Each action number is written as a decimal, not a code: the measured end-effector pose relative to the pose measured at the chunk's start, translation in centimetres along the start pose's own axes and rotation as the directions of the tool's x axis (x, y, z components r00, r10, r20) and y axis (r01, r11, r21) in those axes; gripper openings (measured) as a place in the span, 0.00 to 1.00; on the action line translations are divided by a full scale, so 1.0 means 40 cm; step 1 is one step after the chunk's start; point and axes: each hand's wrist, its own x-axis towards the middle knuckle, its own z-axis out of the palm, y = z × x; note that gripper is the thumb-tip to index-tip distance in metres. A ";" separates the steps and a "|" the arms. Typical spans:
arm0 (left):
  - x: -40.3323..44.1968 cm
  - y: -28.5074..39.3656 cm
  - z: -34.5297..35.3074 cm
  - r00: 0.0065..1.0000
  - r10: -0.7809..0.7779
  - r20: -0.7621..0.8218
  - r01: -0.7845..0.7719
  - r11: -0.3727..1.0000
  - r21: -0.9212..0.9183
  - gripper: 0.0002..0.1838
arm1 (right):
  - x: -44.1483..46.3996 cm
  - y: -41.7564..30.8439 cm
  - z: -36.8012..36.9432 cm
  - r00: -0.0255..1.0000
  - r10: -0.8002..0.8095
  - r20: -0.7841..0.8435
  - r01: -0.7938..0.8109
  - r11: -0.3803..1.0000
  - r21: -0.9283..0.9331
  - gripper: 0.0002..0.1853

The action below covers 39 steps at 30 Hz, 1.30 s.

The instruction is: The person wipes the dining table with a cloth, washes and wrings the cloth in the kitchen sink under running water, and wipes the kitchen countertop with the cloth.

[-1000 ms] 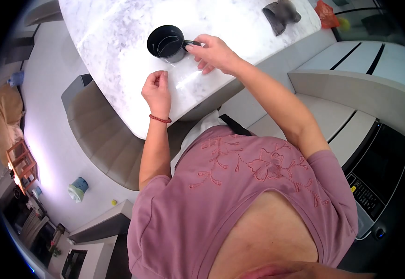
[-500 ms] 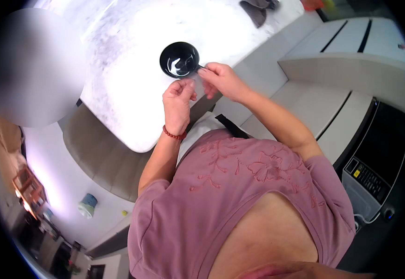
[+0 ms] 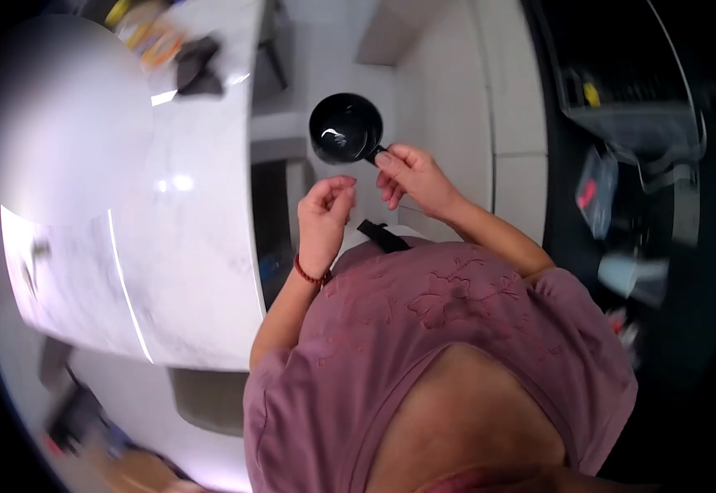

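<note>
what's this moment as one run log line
right hand: holds black cup by handle | left hand: curled, nothing visible inside | cup: clear of table

White table [image 3: 202, 279] left, light glinting on it; pale cabinets [image 3: 448, 107] beside grey floor [image 3: 325, 57].

One left hand [image 3: 323, 218] and one right hand [image 3: 415, 182], two in all; one black cup [image 3: 346, 125] with one handle [image 3: 374, 154]; one red bracelet [image 3: 309, 273]; one white tabletop [image 3: 198, 222]; one mauve shirt [image 3: 457, 308].
</note>
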 end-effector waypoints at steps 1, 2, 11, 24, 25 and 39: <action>0.012 -0.006 0.038 0.994 0.097 0.058 -0.103 0.989 0.105 0.07 | -0.033 -0.008 -0.031 0.999 0.016 -0.044 -0.017 1.000 -0.007 0.14; 0.026 0.000 0.076 0.969 0.155 0.191 -0.205 0.937 0.281 0.07 | -0.073 -0.016 -0.075 0.994 0.030 -0.110 -0.030 1.000 0.000 0.14; -0.020 0.087 0.369 0.662 -0.053 0.748 -0.241 0.929 0.280 0.09 | -0.501 -0.048 -0.198 0.835 -0.112 -0.539 0.185 0.979 0.084 0.16; -0.203 -0.015 0.800 -0.231 -0.331 0.915 -0.317 0.915 0.251 0.11 | -0.933 0.126 -0.143 0.320 0.085 -0.943 0.405 0.888 0.218 0.15; -0.218 -0.031 0.824 -0.249 -0.407 0.879 -0.343 0.886 0.313 0.11 | -0.949 0.143 -0.138 0.265 0.124 -0.956 0.435 0.870 0.233 0.15; -0.266 -0.112 0.912 -0.256 -0.475 0.842 0.213 0.822 0.528 0.13 | -0.968 0.196 -0.185 -0.043 0.208 -0.977 0.685 0.718 0.123 0.15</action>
